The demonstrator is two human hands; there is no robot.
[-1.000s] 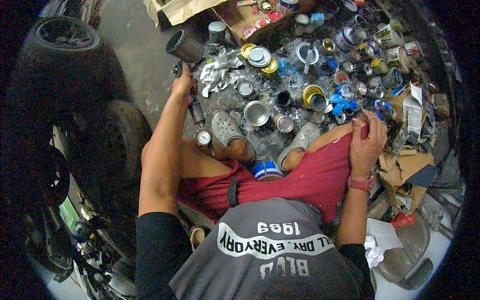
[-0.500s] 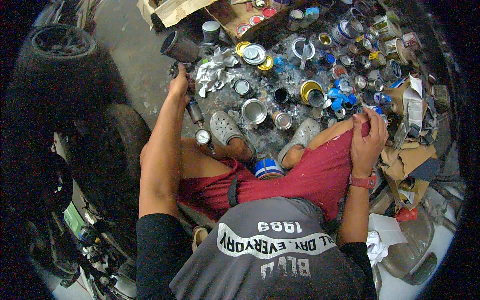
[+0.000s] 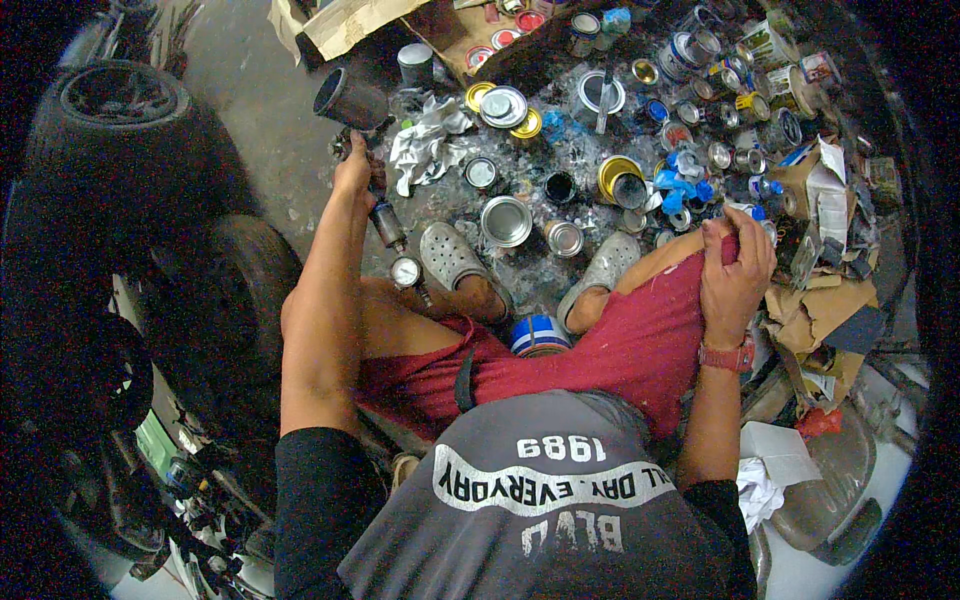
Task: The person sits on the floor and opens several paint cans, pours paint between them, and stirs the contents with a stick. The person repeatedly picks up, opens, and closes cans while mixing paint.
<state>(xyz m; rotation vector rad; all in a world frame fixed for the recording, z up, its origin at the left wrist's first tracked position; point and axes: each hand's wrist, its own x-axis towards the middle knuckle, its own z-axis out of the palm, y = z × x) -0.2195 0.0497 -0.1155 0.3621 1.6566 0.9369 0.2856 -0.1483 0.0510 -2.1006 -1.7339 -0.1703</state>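
The left hand (image 3: 354, 170) holds the spray gun (image 3: 352, 102) above the floor (image 3: 235, 120), likely rigid and top-heavy (its gauge (image 3: 406, 272) probably fragile), best gripped by the handle (image 3: 377, 184); the right hand (image 3: 735, 280) loosely drapes the knee (image 3: 688, 247).

A cluttered workshop, apparently for painting. Dozens of paint cans (image 3: 506, 221), some open, crowd a grey floor (image 3: 225, 90) smeared with dark and pale splashes. A cardboard box (image 3: 437, 32) at the top holds more tins, some red-lidded. The person's left hand (image 3: 358, 172) grips a spray gun (image 3: 388, 224) fitted with a round dial gauge (image 3: 405, 272). Large dark tyres (image 3: 245, 280) stand along the left; torn cardboard (image 3: 822, 318) piles up at right.
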